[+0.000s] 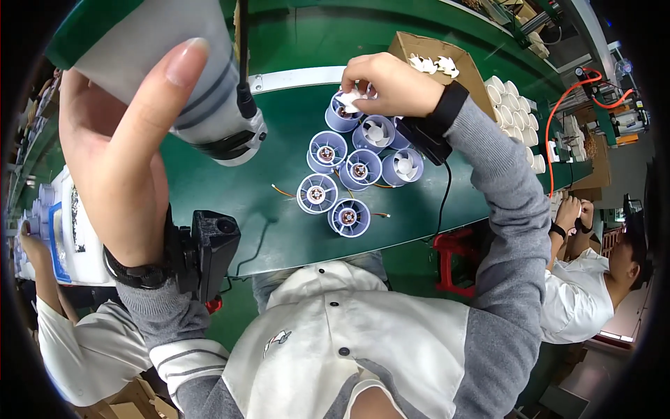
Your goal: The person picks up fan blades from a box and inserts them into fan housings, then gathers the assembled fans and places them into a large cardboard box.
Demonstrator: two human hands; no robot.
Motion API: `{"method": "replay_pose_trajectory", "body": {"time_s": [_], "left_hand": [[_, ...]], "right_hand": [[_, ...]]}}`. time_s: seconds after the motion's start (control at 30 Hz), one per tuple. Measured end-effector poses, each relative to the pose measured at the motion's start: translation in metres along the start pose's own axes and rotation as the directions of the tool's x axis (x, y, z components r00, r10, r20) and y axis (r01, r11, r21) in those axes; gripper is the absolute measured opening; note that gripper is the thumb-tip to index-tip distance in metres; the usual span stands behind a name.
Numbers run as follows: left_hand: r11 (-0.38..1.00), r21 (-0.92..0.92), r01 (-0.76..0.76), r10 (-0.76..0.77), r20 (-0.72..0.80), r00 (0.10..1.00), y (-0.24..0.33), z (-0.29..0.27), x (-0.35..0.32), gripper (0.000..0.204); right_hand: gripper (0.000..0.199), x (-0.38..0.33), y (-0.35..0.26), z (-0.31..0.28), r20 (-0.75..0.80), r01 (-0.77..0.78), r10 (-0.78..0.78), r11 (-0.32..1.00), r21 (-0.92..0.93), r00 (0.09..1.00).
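Top of grey-white power tool cut off by frame edge; tool tip hidden. Green desk, factory line, co-workers either side, cardboard box of white impellers beyond. Left hand: fingers wrapped round tool, raised near camera. Right hand: fingers pinching white impeller over rearmost of clustered pale-blue fan housings mid-desk.

Green work table, green floor, red stool, co-workers both sides w/ boxes.
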State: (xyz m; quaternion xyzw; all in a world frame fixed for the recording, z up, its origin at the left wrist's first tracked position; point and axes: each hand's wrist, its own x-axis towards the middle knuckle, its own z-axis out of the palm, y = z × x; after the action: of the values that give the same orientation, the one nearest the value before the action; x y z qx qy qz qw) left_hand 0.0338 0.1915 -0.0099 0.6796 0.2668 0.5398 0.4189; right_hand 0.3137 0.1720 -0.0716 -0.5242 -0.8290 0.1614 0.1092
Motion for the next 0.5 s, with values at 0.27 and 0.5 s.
{"method": "replay_pose_trajectory", "body": {"time_s": [0.27,0.5], "left_hand": [[0.999,-0.020,0.045,-0.045,0.004,0.999,-0.002,-0.007,-0.004,0.044],[0.999,-0.053,0.005,-0.005,-0.001,1.000,-0.005,-0.004,-0.004,0.045]], "right_hand": [[0.012,0.019,0.010,0.026,0.180,0.013,0.020,0.983,-0.181,0.983],[0.008,0.020,-0.007,0.028,0.097,-0.106,0.146,0.937,-0.332,0.985]]}}
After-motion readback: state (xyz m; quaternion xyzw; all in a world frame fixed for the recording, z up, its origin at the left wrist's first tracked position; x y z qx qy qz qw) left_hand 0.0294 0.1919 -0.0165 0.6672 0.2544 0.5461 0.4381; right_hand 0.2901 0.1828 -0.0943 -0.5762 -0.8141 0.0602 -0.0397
